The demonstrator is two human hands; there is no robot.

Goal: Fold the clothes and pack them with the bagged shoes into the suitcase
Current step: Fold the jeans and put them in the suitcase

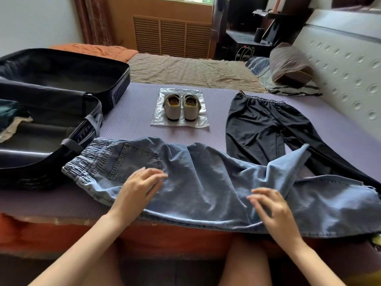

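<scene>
Now | jeans (206, 182): blue denim, rumpled, elastic waistband leftward

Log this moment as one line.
jeans: spread on bed; left hand: touches jeans; right hand: touches jeans; shoes: atop plastic bag; black trousers: flat; suitcase: open

Two shoes (172, 108), one plastic bag (201, 122), two pairs of trousers: denim trousers (206, 182) and black trousers (257, 129). One suitcase (117, 87), one pillow (290, 65), two hands: left hand (140, 185), right hand (273, 206).
</scene>
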